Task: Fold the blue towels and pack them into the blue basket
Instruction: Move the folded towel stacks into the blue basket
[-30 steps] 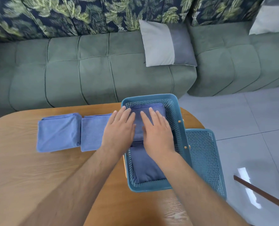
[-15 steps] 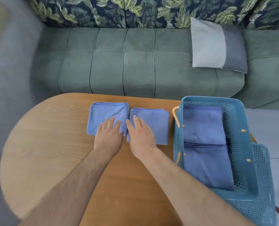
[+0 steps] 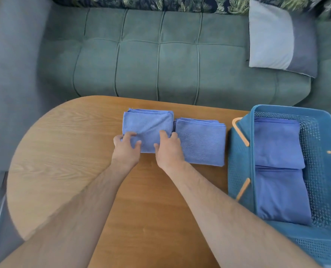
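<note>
Two folded blue towels lie side by side on the wooden table (image 3: 68, 151). My left hand (image 3: 126, 149) grips the near left corner of the left towel (image 3: 147, 124). My right hand (image 3: 167, 148) grips that same towel's near right edge, fingers curled over the cloth. The right towel (image 3: 201, 142) lies untouched beside it. At the right stands the blue basket (image 3: 238, 163) with orange handles, holding two folded blue towels: a far one (image 3: 277, 142) and a near one (image 3: 281, 196).
A green sofa (image 3: 160, 60) runs along the table's far edge, with a grey-and-white cushion (image 3: 277, 37) at its right. A second blue basket piece (image 3: 315, 246) lies under the basket's near end. Grey floor shows at the left.
Both hands left the towels in the basket and moved left. They went from lying flat on the two table towels to curling onto the left towel's near edge. The view swung left.
</note>
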`<action>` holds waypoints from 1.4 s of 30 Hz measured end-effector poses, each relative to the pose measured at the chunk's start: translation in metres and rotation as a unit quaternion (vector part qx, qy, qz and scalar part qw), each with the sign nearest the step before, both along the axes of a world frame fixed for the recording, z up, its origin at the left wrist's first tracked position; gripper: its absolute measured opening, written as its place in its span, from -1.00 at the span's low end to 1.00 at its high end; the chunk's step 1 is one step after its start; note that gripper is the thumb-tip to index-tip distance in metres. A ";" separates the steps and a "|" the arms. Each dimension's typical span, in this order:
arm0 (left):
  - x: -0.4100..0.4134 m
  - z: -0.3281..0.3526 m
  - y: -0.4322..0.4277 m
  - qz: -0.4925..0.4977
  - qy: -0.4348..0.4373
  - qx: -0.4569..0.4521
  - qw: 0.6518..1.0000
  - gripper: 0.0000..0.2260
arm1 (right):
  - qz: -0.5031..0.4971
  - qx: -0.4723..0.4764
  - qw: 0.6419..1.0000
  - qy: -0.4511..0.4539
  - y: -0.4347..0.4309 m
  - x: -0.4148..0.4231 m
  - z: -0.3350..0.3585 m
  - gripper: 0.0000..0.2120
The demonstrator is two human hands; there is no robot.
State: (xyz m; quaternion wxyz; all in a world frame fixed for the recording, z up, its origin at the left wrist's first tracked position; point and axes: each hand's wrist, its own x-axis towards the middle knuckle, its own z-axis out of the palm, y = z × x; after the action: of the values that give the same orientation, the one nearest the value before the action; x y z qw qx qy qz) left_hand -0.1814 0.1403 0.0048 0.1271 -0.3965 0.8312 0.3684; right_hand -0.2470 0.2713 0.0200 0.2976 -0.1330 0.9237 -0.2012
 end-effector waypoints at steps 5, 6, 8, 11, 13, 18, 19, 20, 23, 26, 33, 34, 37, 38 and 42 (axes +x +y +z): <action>-0.008 0.005 -0.018 0.100 0.027 0.041 0.994 -0.86 | -0.061 -0.040 0.996 -0.048 0.000 -0.005 0.006 -0.62; -0.008 0.006 -0.019 0.113 0.026 0.057 0.992 -0.84 | -0.077 -0.051 0.992 -0.081 0.001 -0.006 0.008 -0.58; -0.007 0.011 -0.019 0.137 0.029 0.091 0.986 -0.83 | -0.107 -0.079 0.983 -0.130 0.003 -0.005 0.013 -0.50; -0.001 0.021 -0.018 0.184 0.043 0.137 0.972 -0.85 | -0.092 -0.097 0.980 -0.145 0.011 0.001 0.025 -0.43; 0.006 0.029 -0.017 0.192 0.051 0.166 0.966 -0.84 | -0.069 -0.113 0.982 -0.132 0.021 0.006 0.033 -0.42; 0.023 0.077 0.011 0.158 0.079 0.237 0.955 -0.74 | -0.037 -0.159 0.983 -0.080 0.061 0.020 0.060 -0.39; 0.024 0.089 0.022 0.144 0.086 0.251 0.953 -0.71 | -0.029 -0.165 0.984 -0.062 0.073 0.020 0.066 -0.37; 0.026 0.101 0.034 0.124 0.089 0.264 0.952 -0.67 | -0.019 -0.166 0.985 -0.045 0.088 0.020 0.073 -0.35; 0.027 0.132 0.076 0.029 0.086 0.265 0.960 -0.58 | -0.011 -0.145 0.989 0.009 0.135 0.022 0.097 -0.35; 0.023 0.150 0.124 -0.068 0.103 0.205 0.971 -0.55 | -0.018 -0.112 0.990 0.081 0.188 0.025 0.118 -0.43; 0.008 0.156 0.242 -0.273 0.125 0.129 0.945 -0.50 | -0.088 -0.043 0.989 0.112 0.309 0.023 0.134 -0.44; 0.003 0.154 0.256 -0.294 0.115 0.119 0.941 -0.50 | -0.091 -0.028 0.989 0.110 0.320 0.022 0.133 -0.44; -0.009 0.142 0.293 -0.345 0.073 0.063 0.933 -0.49 | -0.090 0.018 0.992 0.084 0.346 0.017 0.125 -0.48; -0.015 0.138 0.302 -0.368 0.051 0.040 0.927 -0.50 | -0.085 0.032 0.993 0.077 0.352 0.015 0.122 -0.49; -0.026 0.122 0.326 -0.516 0.032 -0.154 0.842 -0.63 | -0.065 0.074 0.995 0.020 0.366 0.011 0.107 -0.47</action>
State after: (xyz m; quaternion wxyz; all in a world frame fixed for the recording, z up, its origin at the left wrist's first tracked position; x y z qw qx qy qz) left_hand -0.2073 0.4661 0.1265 0.2094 0.0875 0.9653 0.1291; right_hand -0.2363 0.6371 0.1273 0.2741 -0.0541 0.9487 -0.1482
